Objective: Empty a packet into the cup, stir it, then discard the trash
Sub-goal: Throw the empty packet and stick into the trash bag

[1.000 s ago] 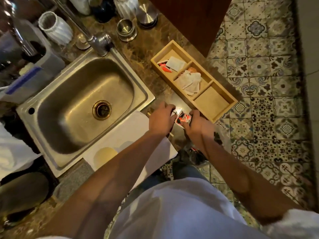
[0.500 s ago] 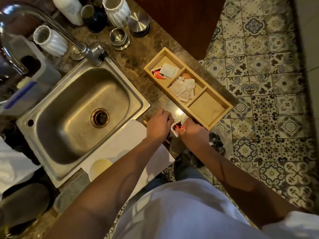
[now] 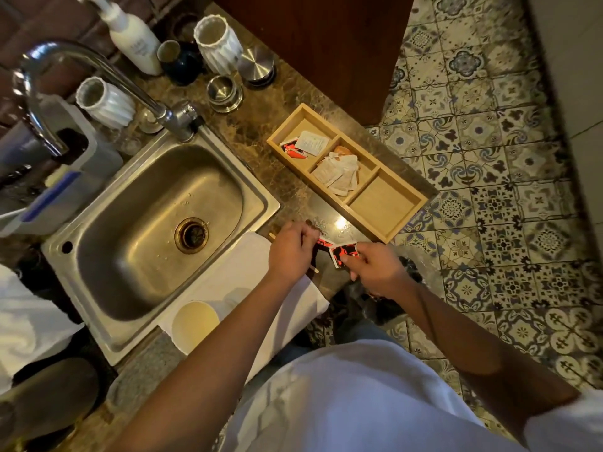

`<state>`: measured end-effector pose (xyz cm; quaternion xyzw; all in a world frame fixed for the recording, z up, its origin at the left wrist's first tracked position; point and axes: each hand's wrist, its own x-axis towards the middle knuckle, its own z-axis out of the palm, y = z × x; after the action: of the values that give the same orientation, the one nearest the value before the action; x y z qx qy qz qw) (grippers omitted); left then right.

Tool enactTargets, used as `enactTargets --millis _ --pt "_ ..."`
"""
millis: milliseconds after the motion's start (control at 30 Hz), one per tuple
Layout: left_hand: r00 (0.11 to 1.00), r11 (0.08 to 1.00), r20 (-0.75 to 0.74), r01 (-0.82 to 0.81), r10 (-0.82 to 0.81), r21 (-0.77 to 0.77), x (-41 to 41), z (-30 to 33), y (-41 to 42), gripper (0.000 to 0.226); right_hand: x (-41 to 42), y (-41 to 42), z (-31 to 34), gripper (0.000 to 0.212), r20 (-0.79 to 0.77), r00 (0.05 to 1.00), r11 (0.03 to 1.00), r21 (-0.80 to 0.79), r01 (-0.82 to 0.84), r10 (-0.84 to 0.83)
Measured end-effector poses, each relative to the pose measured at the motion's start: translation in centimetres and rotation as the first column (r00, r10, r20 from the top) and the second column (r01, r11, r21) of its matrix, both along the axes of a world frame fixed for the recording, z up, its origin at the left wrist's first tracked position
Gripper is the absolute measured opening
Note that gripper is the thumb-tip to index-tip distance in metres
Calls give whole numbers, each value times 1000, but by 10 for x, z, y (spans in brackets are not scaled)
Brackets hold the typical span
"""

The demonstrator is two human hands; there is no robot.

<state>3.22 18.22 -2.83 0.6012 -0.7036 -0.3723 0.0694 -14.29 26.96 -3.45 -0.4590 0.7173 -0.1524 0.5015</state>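
Note:
A red, black and white packet is held over the counter edge. My right hand grips its larger part. My left hand pinches a narrow red strip at its left end, and the two parts sit slightly apart. A thin wooden stirrer pokes out from under my left hand. The pale paper cup stands on a white napkin near the sink's front corner, left of my left forearm.
A wooden three-part tray holds more packets in two compartments. The steel sink and tap lie to the left. White ribbed cups, metal tins and a pump bottle stand at the back. Patterned floor tiles lie to the right.
My hands have drawn apart and the packet's end has separated into a strip in my left hand. The view has tilted, showing more of the counter's back.

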Motion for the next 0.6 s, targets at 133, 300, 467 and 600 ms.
enactTargets --millis 133,300,467,600 --pt "959 961 -236 -91 155 261 0 7 16 18 -8 28 20 18 138 978 986 -27 163 -158" --pt "906 907 -354 -71 234 416 4 24 52 29 0 71 27 22 198 929 940 -76 333 -313" --pt "903 923 -398 3 163 385 21 35 82 24 18 122 34 18 283 839 855 -103 508 -465" --pt "896 927 -424 41 131 372 35 40 103 26 34 156 48 16 356 820 852 -107 512 -447"
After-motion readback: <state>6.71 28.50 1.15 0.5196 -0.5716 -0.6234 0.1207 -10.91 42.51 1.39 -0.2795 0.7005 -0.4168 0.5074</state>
